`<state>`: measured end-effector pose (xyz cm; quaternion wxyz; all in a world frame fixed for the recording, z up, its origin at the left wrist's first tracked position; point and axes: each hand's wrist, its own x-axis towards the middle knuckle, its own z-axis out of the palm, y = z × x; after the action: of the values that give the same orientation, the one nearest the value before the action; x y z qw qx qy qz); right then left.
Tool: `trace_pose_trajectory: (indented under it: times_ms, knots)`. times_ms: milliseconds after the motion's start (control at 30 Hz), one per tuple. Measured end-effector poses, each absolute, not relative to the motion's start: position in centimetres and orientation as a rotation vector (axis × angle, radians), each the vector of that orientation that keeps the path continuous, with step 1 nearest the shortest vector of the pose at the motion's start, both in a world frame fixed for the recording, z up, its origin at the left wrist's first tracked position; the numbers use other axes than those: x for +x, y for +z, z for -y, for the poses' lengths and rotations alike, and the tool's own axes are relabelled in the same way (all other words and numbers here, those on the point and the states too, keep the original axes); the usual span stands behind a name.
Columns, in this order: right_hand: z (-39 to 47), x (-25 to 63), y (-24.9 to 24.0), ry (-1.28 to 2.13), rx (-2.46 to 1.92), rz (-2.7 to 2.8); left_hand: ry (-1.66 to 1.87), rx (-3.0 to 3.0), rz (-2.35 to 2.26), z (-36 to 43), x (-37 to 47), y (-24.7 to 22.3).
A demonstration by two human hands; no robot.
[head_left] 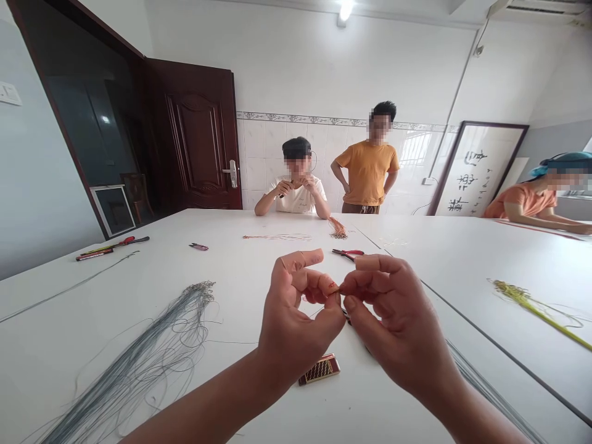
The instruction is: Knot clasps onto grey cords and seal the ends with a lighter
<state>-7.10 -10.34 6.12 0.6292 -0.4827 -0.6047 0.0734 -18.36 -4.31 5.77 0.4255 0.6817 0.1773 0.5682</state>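
My left hand (296,308) and my right hand (393,314) meet fingertip to fingertip above the middle of the white table (240,394). Each pinches with thumb and middle finger, the index finger raised and wrapped in a tan covering. What lies between the fingertips is too small to name; a thin thread seems to run left from there. Under my hands lies a dark red and gold patterned lighter-like box (320,369). Another dark tool is mostly hidden behind my right hand. A bundle of grey cords (180,320) spreads to the left of my left hand.
Red-handled pliers (349,253) lie beyond my hands; small snips (198,246) and more tools (113,246) are farther left. Orange cords (338,228) lie at the far edge, yellow-green cords (522,296) at right. Two people are across the table, another at far right.
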Motion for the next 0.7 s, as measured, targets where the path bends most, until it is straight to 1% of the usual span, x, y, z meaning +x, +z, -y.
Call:
trace_pose_trajectory:
  times_ms: [233,333,567,700]
  knots:
    - [10.29,-7.31,6.07,0.113,-1.147,1.339,1.424,1.711,-0.421,4.53,-18.30,5.50]
    - [10.25,-7.25,6.12,0.143,-1.150,1.326,1.410,1.709,-0.419,4.51,-18.25,5.41]
    - [10.12,-6.82,6.31,0.471,-1.166,1.260,1.363,1.699,-0.361,4.37,-18.28,5.40]
    - [10.12,-6.81,6.48,0.561,-1.165,1.277,1.327,1.663,-0.364,4.18,-18.35,5.55]
